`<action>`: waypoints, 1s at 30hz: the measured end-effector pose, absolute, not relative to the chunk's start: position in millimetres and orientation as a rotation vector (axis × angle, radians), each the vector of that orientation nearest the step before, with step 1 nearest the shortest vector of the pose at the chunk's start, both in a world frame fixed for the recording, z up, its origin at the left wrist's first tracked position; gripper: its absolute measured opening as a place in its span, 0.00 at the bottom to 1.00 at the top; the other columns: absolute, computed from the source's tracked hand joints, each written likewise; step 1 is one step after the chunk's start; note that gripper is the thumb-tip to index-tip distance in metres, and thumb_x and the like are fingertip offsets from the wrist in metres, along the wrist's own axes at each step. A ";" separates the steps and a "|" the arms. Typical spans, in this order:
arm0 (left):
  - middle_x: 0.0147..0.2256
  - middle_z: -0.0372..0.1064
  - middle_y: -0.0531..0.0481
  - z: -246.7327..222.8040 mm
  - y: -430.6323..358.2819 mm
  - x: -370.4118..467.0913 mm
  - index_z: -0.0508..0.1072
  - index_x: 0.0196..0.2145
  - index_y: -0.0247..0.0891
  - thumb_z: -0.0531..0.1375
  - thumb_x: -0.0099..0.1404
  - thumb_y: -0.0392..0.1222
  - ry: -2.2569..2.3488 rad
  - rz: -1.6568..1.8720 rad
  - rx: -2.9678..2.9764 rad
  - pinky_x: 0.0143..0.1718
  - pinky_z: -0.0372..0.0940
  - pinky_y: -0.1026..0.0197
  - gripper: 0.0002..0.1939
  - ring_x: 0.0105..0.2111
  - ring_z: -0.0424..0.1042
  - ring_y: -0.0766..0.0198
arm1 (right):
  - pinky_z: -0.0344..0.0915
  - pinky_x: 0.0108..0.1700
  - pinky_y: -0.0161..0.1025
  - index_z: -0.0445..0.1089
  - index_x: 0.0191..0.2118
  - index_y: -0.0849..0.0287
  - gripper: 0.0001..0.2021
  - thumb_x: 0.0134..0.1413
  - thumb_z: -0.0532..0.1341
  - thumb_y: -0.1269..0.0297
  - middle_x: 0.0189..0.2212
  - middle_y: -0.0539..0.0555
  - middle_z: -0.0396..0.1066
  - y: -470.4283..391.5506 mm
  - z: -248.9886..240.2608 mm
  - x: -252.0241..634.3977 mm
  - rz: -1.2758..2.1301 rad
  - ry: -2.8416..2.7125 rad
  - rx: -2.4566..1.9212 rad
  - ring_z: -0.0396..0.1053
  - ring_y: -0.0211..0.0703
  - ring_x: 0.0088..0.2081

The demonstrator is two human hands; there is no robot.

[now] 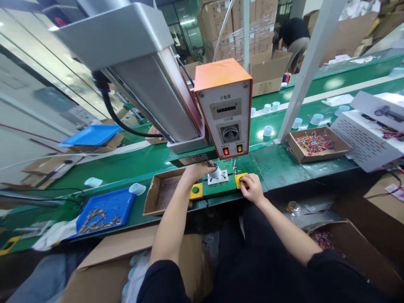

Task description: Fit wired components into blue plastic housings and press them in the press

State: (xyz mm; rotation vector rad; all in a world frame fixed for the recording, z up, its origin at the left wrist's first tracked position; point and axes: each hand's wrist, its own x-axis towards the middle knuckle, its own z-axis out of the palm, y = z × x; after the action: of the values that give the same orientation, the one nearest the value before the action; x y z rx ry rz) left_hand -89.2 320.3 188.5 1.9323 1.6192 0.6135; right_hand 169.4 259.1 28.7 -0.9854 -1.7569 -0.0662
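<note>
Under the head of a bench press [189,155], my left hand [197,171] is closed at the top of a pale blue cup [215,173]. The cup stands on a metal fixture plate [221,180], and my fingertips are partly hidden by the press. My right hand [253,188] has its fingers curled onto the black push button of a yellow button box [237,181]. A second yellow box with a green button [196,190] sits below my left wrist. Small metal parts [234,166] lie behind the fixture.
An orange control box [223,109] stands above the fixture. To the left are an open cardboard tray [154,195] and a blue tray [124,206] with small metal parts. A carton of coloured wires [303,158] lies right. Several cups stand on the green conveyor; a person [295,35] bends behind.
</note>
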 end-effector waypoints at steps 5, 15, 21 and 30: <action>0.37 0.82 0.45 154.0 274.2 -112.8 0.83 0.40 0.41 0.59 0.70 0.55 1.788 0.913 2.078 0.47 0.71 0.54 0.18 0.40 0.78 0.53 | 0.67 0.44 0.47 0.74 0.38 0.55 0.05 0.61 0.61 0.71 0.35 0.54 0.76 260.4 27.2 169.0 -0.074 -1.779 -0.979 0.71 0.47 0.39; 0.42 0.82 0.36 90.8 211.7 -130.9 0.82 0.40 0.41 0.55 0.76 0.51 2.248 0.627 2.436 0.48 0.73 0.48 0.19 0.51 0.79 0.43 | 0.66 0.46 0.46 0.75 0.36 0.55 0.03 0.59 0.63 0.70 0.32 0.53 0.74 263.1 21.9 164.2 -0.129 -1.773 -0.996 0.70 0.47 0.39; 0.49 0.82 0.34 111.1 196.8 -127.8 0.82 0.48 0.37 0.56 0.75 0.50 2.082 0.512 2.293 0.60 0.70 0.42 0.18 0.61 0.73 0.40 | 0.67 0.45 0.46 0.76 0.35 0.56 0.06 0.62 0.61 0.68 0.33 0.55 0.77 263.6 27.6 173.8 -0.099 -1.818 -0.993 0.72 0.47 0.38; 0.43 0.81 0.42 38.0 -42.2 -141.8 0.79 0.42 0.39 0.52 0.79 0.44 2.249 1.030 1.759 0.55 0.73 0.49 0.16 0.47 0.78 0.53 | 0.71 0.49 0.50 0.79 0.42 0.59 0.12 0.65 0.59 0.61 0.37 0.62 0.80 266.6 56.7 183.2 0.175 -1.947 -1.066 0.77 0.54 0.41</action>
State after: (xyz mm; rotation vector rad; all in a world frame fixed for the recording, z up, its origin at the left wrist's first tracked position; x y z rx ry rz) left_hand -141.8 -42.2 38.0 1.7586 2.2490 1.0298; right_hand 183.2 266.6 56.7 -1.0663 -1.9468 0.1750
